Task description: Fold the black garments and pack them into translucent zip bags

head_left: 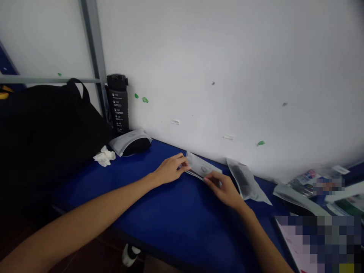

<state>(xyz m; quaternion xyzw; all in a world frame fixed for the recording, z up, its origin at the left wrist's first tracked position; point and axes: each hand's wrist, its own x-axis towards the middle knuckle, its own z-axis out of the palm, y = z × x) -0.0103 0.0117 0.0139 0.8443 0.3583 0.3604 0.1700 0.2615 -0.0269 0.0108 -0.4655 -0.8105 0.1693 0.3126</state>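
forearms (113,206) stretch in over the blue surface (170,223), a shoe (130,254) down on the floor below, and we're midway through, i'd judge: one frosted pouch (209,163) in play, held between both hands and not let go. a dark strip (196,174) runs along its near edge, opening or contents, can't tell, so no calling it closed; that edge and the release look like what's left. now the grip! right hand (226,188), the nearer one, has thumb and fingertips pinching that near edge. left hand (171,170), a touch farther out, nips the left end. neither is loose, and the frosted pouch sits right between them, close to the wall side; whether it rests on the surface, no way to say. second pouch (247,182) lies just past the right hand, something dark inside; third pouch (303,199) is farther right, apart from both hands. over on the left, fourth pouch (125,142) bulges with a black thing (139,145), crumpled tissue (104,156) just beside it; none of these is in hand, and whether they're finished, i can't call it. at the back a dark bottle (119,110) stands upright beside the black bag (48,125), and behind it all, the white wall (199,57).
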